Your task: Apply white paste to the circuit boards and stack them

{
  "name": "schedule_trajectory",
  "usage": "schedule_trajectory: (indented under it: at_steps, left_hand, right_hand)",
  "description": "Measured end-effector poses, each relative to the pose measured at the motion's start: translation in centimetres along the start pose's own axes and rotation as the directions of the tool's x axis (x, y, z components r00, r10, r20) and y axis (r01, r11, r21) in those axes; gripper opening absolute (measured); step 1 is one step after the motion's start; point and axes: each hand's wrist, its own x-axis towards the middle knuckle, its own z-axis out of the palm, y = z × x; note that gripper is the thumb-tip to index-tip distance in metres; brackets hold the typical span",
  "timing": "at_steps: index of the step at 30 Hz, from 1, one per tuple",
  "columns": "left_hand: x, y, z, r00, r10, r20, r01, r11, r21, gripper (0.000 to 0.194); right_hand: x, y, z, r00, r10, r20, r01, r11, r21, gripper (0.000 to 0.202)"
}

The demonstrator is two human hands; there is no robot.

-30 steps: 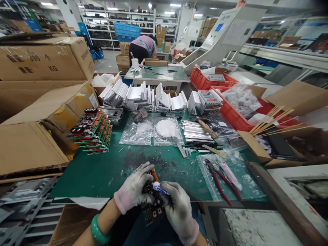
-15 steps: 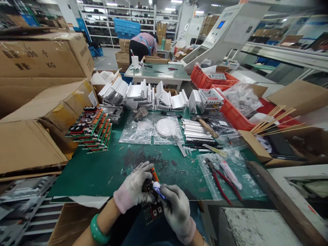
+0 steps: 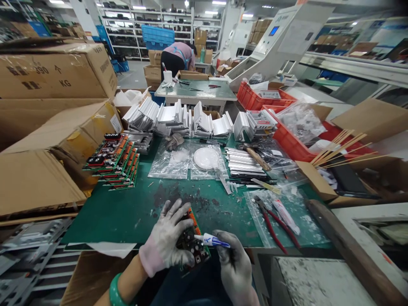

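My left hand (image 3: 168, 238), in a whitish glove, grips a circuit board (image 3: 198, 250) with orange parts at the table's front edge, fingers over its upper face and thumb near its lower part. Gloved too, my right hand (image 3: 234, 263) is closed around a white and blue tube (image 3: 214, 241). The tube points left, its tip over the board; whether it touches cannot be seen. A stack of similar circuit boards (image 3: 114, 161) stands on the green table's left side.
Metal heat sinks (image 3: 174, 117) line the back of the green table (image 3: 121, 216). Red-handled cutters (image 3: 276, 223) lie at the right on a plastic bag. A hammer (image 3: 257, 158) and metal strips (image 3: 244, 165) are further back. A person (image 3: 178, 53) bends over beyond another table.
My right hand has moved right and the tube now lies more level, showing more of its length. The fingers of my left hand have spread, and more of the board shows.
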Motion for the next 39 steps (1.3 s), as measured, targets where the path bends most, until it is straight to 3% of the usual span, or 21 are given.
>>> schedule_trajectory:
  at_steps: [8,15,20,23,26,29,34,39]
  left_hand:
    - [0.3,0.9,0.9,0.997,0.072,-0.003,-0.072,0.997,-0.009,0.061]
    - [-0.2,0.9,0.9,0.998,0.058,-0.031,-0.058,0.998,-0.001,0.064]
    - [-1.9,1.7,1.0,0.987,0.012,-0.161,-0.006,0.999,0.041,0.077]
    - [-2.5,2.3,1.2,0.984,0.003,-0.177,0.011,0.997,0.081,0.082]
    - [-2.4,2.7,1.2,0.985,0.013,-0.17,0.006,0.993,0.115,0.072]
    - [-1.9,2.9,0.8,0.984,0.029,-0.175,-0.005,0.99,0.141,0.059]
    - [-1.9,3.1,0.4,0.972,0.069,-0.223,-0.038,0.989,0.141,0.053]
    - [-2.6,4.1,0.4,0.943,0.058,-0.327,-0.035,0.997,0.075,0.017]
  right_hand:
    - [0.9,-0.3,0.1,0.99,-0.12,0.08,0.121,0.993,-0.012,0.013]
    - [1.2,-0.3,0.5,0.995,-0.078,0.054,0.08,0.996,-0.029,0.014]
    - [1.2,-0.1,0.9,0.998,-0.066,0.006,0.066,0.998,-0.002,0.016]
    - [0.8,0.0,0.6,0.998,0.059,-0.002,-0.059,0.996,0.059,0.018]
    - [0.1,0.4,-0.3,0.966,0.258,0.006,-0.257,0.958,0.131,0.02]
    - [-0.8,1.0,-1.6,0.938,0.346,-0.017,-0.339,0.927,0.159,0.021]
    - [-1.6,1.1,-3.0,0.955,0.295,-0.024,-0.293,0.954,0.063,0.019]
    - [-1.4,0.7,-2.9,0.982,0.19,0.005,-0.19,0.981,0.029,0.017]
